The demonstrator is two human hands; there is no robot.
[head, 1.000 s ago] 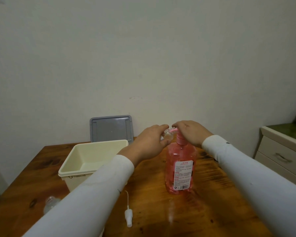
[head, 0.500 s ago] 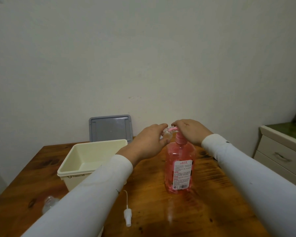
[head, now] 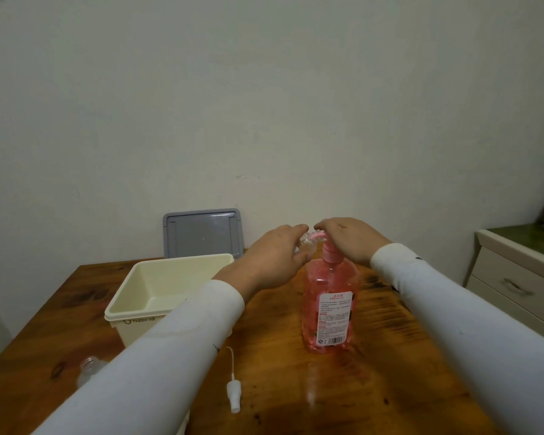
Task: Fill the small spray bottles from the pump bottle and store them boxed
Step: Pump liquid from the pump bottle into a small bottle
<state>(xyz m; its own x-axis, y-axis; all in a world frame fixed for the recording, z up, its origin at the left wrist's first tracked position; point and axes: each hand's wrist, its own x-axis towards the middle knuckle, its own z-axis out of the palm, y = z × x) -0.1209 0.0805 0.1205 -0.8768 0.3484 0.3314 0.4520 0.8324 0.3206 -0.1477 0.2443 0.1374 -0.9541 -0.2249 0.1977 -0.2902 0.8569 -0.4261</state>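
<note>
A pink pump bottle (head: 328, 309) with a white label stands upright on the wooden table (head: 374, 387). My right hand (head: 349, 238) lies on top of its pump head, fingers curled over it. My left hand (head: 274, 259) holds a small clear spray bottle (head: 305, 246) right under the pump's spout. A white spray cap with its thin tube (head: 234, 390) lies loose on the table near me. Another clear small bottle (head: 90, 367) without a cap stands at the lower left, partly hidden by my left sleeve.
A cream plastic box (head: 157, 290) stands open on the left of the table. Its grey lid (head: 203, 232) leans against the wall behind it. A white drawer cabinet (head: 515, 274) stands to the right of the table.
Both hands stay at the pump head with the small bottle under the spout. The view has shifted only slightly.
</note>
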